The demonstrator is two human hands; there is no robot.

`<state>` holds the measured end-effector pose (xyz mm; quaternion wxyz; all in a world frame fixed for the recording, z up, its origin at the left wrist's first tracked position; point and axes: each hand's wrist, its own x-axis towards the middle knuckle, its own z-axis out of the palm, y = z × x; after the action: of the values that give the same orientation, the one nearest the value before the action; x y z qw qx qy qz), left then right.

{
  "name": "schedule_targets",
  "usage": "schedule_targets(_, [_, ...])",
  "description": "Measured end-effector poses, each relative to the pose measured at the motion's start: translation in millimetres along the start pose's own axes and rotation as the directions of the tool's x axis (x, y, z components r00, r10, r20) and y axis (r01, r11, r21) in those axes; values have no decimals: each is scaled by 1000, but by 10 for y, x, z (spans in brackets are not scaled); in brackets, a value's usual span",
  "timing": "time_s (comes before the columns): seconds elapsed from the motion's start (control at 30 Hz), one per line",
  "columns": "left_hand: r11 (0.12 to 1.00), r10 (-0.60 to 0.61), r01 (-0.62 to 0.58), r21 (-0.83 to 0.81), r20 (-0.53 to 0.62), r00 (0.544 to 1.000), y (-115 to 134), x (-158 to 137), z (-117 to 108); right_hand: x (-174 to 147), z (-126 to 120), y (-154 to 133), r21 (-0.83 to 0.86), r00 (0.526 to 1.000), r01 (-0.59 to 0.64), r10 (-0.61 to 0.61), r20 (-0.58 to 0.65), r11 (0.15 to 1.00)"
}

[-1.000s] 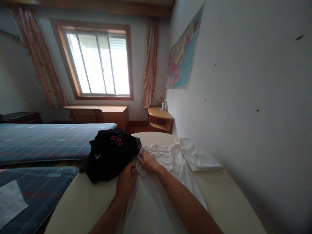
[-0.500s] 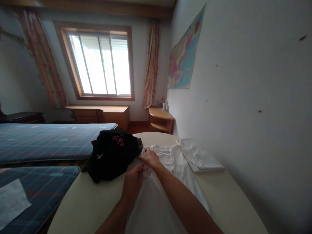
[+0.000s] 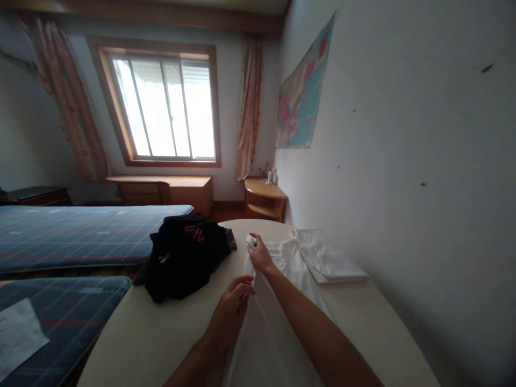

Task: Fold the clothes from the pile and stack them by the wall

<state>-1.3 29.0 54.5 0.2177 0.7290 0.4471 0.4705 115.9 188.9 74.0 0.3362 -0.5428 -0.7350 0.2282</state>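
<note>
A thin white garment (image 3: pixel 268 328) with a gathered upper edge lies lengthwise on the round cream table (image 3: pixel 133 344). My right hand (image 3: pixel 261 256) is closed on its upper left corner, pinching a bunched bit of cloth. Lower down, my left hand (image 3: pixel 234 298) rests at the garment's left edge, its fingers loosely stretched and touching the cloth. My right forearm covers part of the garment. A folded white cloth item (image 3: pixel 332 258) lies to the right of it.
A heap of black clothing (image 3: pixel 187 263) with pink lettering sits on the table's left side. Two plaid mattresses (image 3: pixel 97 234) lie beyond it, with a paper sheet (image 3: pixel 20 336) on the nearer one. The white wall (image 3: pixel 403 226) runs close along the right.
Both hands have shifted to the right, drawing the garment's left edge inward over the body of the cloth. The left hand's fingers have loosened and spread.
</note>
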Motion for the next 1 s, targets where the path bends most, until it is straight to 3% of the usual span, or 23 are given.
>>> schedule_targets(0.13, [995, 29, -35, 95, 59, 998, 15, -48, 30, 1, -233, 242, -11, 1000, 4, -4, -24, 1000])
schedule_targets(0.23, [983, 11, -48, 175, 210, 978, 33, -98, 74, -36, -369, 423, -62, 1000, -5, 4, -22, 998])
schedule_targets(0.33, [964, -17, -96, 249, 419, 908, 87, -147, 114, -92, -444, 537, -133, 1000, 7, -7, 1, 991])
schedule_targets(0.43, [942, -57, -130, 310, 526, 849, 161, -169, 120, -166, -480, 551, -208, 1000, 26, -23, 13, 978])
schedule_targets(0.6, [919, -103, -132, 372, 549, 829, 285, -153, 68, -406, -477, 443, -331, 999, 25, -13, 37, 943])
schedule_targets(0.77, [898, -118, -141, 416, 538, 834, 315, -134, 52, -632, -371, 372, -481, 945, -88, 226, 236, 873])
schedule_targets(0.87, [885, -148, -121, 449, 519, 842, 285, -125, 49, -599, -285, 380, -494, 928, -99, 259, 267, 864])
schedule_targets(1.0, [861, -196, -52, 505, 425, 884, 288, -116, 2, -367, -188, 404, -504, 930, -109, 266, 252, 857])
